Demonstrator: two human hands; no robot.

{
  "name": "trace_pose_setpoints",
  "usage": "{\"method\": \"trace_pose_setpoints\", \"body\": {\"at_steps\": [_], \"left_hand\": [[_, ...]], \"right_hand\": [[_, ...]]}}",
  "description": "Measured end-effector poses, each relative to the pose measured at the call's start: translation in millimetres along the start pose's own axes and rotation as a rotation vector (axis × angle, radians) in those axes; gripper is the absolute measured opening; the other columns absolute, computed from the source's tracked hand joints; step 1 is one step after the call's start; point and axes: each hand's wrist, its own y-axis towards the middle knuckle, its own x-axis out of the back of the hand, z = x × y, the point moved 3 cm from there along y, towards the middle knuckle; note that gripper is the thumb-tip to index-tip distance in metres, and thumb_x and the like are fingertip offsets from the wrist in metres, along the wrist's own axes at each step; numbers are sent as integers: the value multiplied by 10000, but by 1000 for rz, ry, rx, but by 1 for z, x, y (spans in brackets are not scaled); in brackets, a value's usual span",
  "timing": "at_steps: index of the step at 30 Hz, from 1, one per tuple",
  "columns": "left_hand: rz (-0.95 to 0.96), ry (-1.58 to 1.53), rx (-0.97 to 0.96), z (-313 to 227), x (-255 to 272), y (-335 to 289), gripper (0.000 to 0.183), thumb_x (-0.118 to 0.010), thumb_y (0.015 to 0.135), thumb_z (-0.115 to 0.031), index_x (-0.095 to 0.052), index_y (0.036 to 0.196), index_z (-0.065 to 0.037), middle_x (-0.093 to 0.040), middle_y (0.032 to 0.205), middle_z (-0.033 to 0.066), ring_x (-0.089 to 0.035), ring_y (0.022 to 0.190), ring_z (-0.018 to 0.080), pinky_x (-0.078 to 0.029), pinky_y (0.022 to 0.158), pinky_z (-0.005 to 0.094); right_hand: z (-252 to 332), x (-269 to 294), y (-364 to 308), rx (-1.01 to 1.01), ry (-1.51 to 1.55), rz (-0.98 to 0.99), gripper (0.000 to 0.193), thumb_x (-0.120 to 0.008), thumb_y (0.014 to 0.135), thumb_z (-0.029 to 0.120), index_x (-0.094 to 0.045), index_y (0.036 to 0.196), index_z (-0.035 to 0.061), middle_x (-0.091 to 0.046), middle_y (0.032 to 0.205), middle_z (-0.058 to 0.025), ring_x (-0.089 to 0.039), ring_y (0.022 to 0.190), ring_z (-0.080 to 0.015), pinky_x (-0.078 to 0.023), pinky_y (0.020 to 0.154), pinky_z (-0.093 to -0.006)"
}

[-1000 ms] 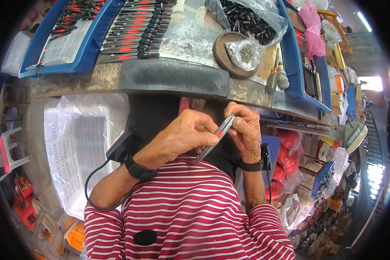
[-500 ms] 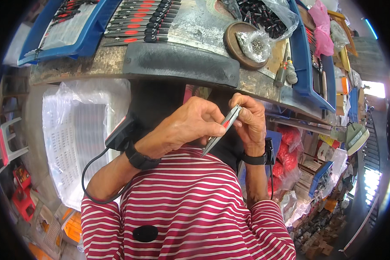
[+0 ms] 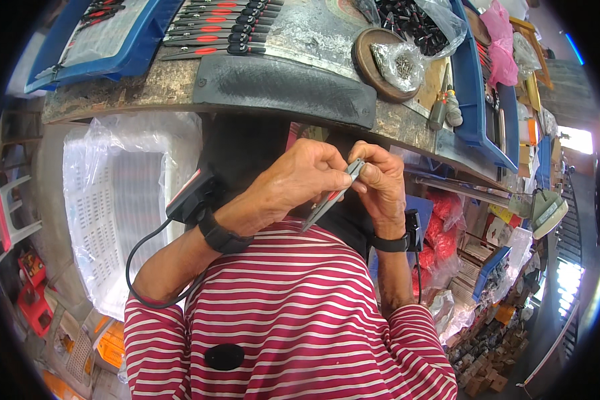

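Note:
Both hands meet in front of my striped top, over the dark gap below the workbench edge. Between them is a slim grey pointed piece with a red inset, tilted so that its tip points down and left. My left hand is closed, pinching the piece near its upper part between thumb and fingers. My right hand is closed round its upper end, thumb and forefinger pressed together there. Any small part between the fingertips is hidden. On the bench lies a row of similar black-handled pointed tools with red insets.
A dark padded strip lines the bench edge. Blue trays stand left and right. A round wooden dish holds a bag of small metal parts, beside screwdrivers. A plastic-lined white crate is at lower left.
The pointed piece has turned slightly in my fingers, and both hands have shifted a little to the left. My grip stays on it. The bench appears slightly shifted in view.

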Motion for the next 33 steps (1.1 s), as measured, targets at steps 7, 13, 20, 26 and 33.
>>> {"method": "trace_pose_setpoints", "body": {"at_steps": [7,13,20,26,33], "left_hand": [[-137,99,-33,-3,-1,-1,199,-630,860,-155,-583,931,24,-621,760,67,-572,648,93,-465,608,209],[-359,362,-252,-4,-7,-4,173,-623,835,-38,-571,974,51,-658,824,100,-631,718,139,-491,616,255],[-496,876,-606,-13,-12,-18,162,-648,787,-22,-584,928,26,-625,777,182,-637,664,326,-484,559,339],[-500,1019,-707,-15,-11,-19,169,-629,780,-43,-542,919,-3,-574,769,150,-604,671,330,-473,541,399],[-461,1085,-704,-15,-10,-20,191,-645,774,-53,-542,928,-5,-570,774,142,-606,684,318,-476,544,390]], "right_hand": [[3,-15,-1,64,-244,-111,185,-656,850,95,-622,940,-62,-529,783,-16,-442,611,-55,-332,523,-177],[0,-26,-3,171,-359,-205,142,-638,856,50,-626,956,-50,-501,772,-13,-440,599,-55,-345,522,-181],[1,-30,-3,177,-289,-173,160,-639,857,34,-629,995,-47,-557,787,-36,-483,619,-65,-375,529,-181],[-1,-28,-5,42,-90,-210,179,-588,907,88,-605,999,-65,-560,724,-55,-482,597,-69,-375,503,-189],[1,-27,-7,-91,-24,-213,191,-567,933,150,-599,881,-31,-531,650,-32,-393,495,-41,-277,415,-184]]}}
